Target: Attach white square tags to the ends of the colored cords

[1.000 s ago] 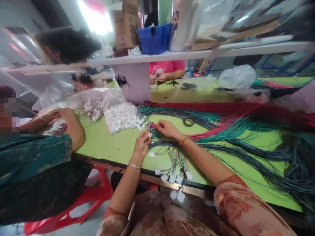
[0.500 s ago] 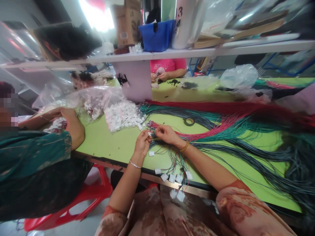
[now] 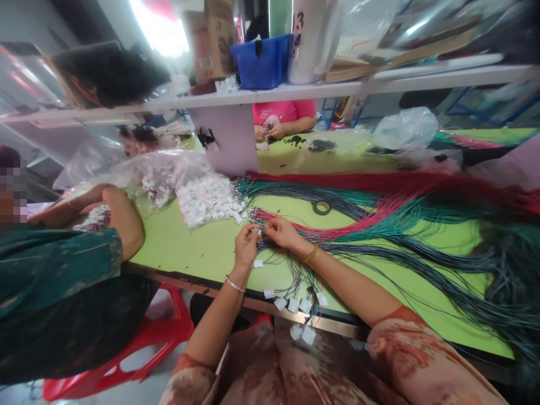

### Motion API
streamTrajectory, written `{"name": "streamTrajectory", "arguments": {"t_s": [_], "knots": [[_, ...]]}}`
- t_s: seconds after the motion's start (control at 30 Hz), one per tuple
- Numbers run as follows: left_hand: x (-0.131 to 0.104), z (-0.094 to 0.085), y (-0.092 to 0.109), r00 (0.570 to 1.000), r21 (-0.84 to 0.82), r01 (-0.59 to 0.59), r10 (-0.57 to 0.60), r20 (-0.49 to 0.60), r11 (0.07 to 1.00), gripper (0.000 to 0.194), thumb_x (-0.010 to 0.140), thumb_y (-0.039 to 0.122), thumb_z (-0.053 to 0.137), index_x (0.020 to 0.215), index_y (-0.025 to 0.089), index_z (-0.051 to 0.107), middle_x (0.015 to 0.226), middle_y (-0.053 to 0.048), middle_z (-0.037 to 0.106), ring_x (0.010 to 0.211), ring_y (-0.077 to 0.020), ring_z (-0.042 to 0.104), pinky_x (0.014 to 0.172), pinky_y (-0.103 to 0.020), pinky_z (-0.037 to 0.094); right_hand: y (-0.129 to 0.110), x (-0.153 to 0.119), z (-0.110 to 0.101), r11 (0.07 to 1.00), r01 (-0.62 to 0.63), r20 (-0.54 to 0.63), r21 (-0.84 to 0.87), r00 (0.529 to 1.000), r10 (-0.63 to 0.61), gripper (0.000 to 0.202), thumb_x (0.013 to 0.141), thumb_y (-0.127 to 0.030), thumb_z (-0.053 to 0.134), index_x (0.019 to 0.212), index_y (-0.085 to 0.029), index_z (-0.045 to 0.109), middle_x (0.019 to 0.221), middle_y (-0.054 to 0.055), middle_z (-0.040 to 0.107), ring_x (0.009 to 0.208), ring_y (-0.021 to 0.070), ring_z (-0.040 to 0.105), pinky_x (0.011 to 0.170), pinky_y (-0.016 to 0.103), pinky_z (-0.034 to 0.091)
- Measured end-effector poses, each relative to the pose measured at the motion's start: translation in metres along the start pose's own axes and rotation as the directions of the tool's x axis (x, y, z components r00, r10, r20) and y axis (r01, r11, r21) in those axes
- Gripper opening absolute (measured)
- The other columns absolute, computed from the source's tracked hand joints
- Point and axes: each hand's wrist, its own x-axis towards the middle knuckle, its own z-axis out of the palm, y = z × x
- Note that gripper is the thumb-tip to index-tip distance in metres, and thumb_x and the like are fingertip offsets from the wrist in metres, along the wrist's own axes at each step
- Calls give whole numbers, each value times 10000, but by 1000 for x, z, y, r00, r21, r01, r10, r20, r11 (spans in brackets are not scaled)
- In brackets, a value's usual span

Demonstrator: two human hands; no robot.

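Note:
My left hand [image 3: 246,246] is closed in a pinch around a small white connector housing [image 3: 259,232]. Close against it, my right hand [image 3: 282,231] pinches a thin wire whose end is at the housing; fingers cover most of that wire. Just beyond my hands lie the tipped ends of red wires [image 3: 320,232]. Dark wires [image 3: 379,251] run rightward beside my right forearm. Nearer the table's front edge are several white connectors [image 3: 293,305] with wires attached, some hanging over the edge. A single white connector [image 3: 258,263] rests below my left hand.
A plastic bag of white connectors [image 3: 206,199] lies beyond my left hand. A roll of black tape [image 3: 322,208] sits among the wires. At left, a co-worker's arm [image 3: 126,219] rests on the green table [image 3: 177,247]. A shelf [image 3: 202,101] with a blue bin [image 3: 262,62] spans the back.
My hands have drawn closer together, the right fingertips now meeting the connector housing in my left. The whole view has shifted slightly.

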Motion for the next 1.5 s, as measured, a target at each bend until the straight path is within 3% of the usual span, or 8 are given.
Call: {"name": "streamTrajectory", "arguments": {"t_s": [0.33,0.57,0.67,0.77,0.9,1.17,1.37,1.5], "knots": [[6,-1,-9,1000,-55,19,-19,-5,998,275,745,406,705,848,156,658,642,21,566,533,-70,440,547,-203,362,4,2,2,997,55,61,47,996,-58,270,780,-394,510,633,-169,482,574,-22,487,536,87,390,499,198,295],[2,-1,-13,1000,-14,26,-26,0,1000,254,744,375,707,841,142,674,631,16,572,530,-71,443,544,-206,361,6,-4,1,982,126,30,-138,992,-123,193,765,-293,521,625,-160,511,573,-23,501,539,88,394,517,207,283],[1,0,-11,999,-33,47,-47,2,998,247,744,365,706,851,144,681,642,9,588,527,-68,449,542,-204,365,1,0,-13,973,166,62,-160,985,-158,232,800,-330,513,662,-149,558,616,-9,554,570,96,438,555,209,321],[1,0,-6,995,-106,101,-101,4,989,239,721,353,721,831,145,683,771,-24,649,529,-49,458,527,-195,361,-6,11,-40,958,140,-56,-252,986,-159,266,840,-333,474,704,-140,597,678,14,607,622,109,476,598,215,340],[4,0,-1,983,-130,182,-180,29,975,223,687,327,740,792,137,688,794,-38,664,518,-43,462,497,-190,343,-2,22,-60,842,-1,-14,-539,1000,-8,188,790,-307,564,734,-144,640,739,36,664,632,122,498,586,229,304],[4,-2,-1,967,-138,255,-250,51,957,230,671,318,749,792,131,692,791,-48,666,555,-59,505,512,-192,371,6,21,-47,610,10,76,-792,994,83,241,873,-284,480,870,-141,674,891,123,697,742,181,563,612,266,279],[4,-1,-1,955,-167,296,-290,59,940,234,657,310,762,784,130,683,788,-45,665,561,-60,510,523,-197,377,-7,22,-62,785,32,70,-618,997,15,165,815,-234,491,783,-129,614,746,58,637,645,135,484,585,247,285],[3,-1,-1,951,-189,308,-300,72,933,246,667,307,761,809,131,666,799,-43,664,578,-61,521,540,-199,385,-18,27,-52,909,92,48,-407,996,-79,169,777,-272,512,695,-135,567,637,-6,549,591,102,415,560,228,280]]}}
